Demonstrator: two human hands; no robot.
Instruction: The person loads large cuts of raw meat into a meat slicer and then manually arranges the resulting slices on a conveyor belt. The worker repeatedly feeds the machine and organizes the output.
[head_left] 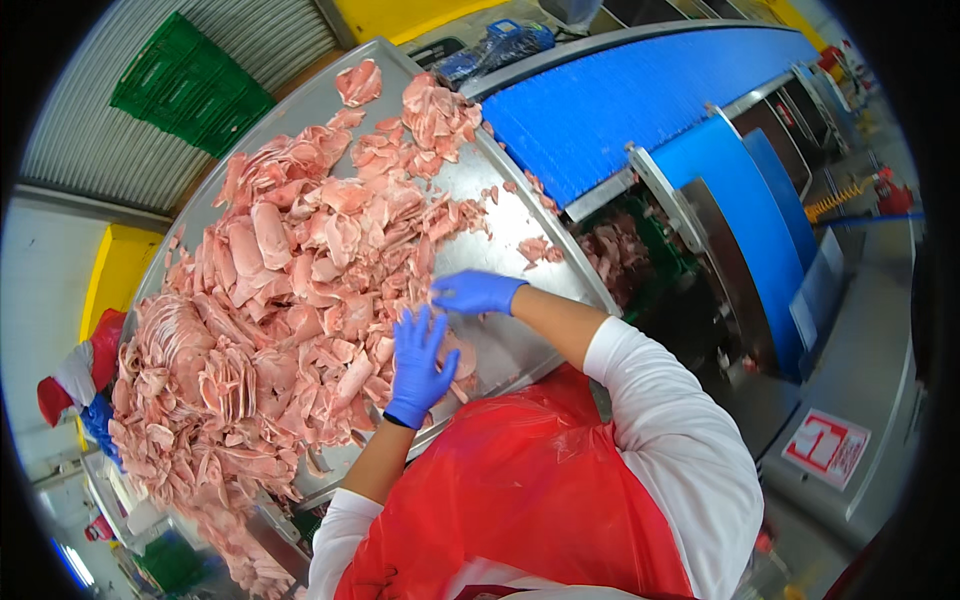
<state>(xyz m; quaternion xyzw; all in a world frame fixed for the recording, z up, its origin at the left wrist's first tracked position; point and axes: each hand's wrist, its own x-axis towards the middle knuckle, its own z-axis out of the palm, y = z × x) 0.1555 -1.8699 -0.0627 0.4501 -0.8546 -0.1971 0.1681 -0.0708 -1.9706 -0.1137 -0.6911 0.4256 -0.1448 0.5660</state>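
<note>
A large heap of thin pink meat slices [300, 270] covers much of a steel table [505, 225]. At the near right edge of the heap, my left hand [420, 370] in a blue glove is open, its fingers spread against the slices. Just beyond it to the right, my right hand [478, 292], gloved the same, reaches leftward over bare steel with its fingers stretched out flat to the slices' edge. Neither hand shows a slice gripped in it. Small scraps [540, 250] lie right of the heap.
A blue conveyor belt [640, 105] runs beyond the table's right edge. Below its end, a green crate [655, 235] holds meat pieces. Stacked green crates [190, 85] stand at far left. A person in red and white [80, 375] is at the left edge.
</note>
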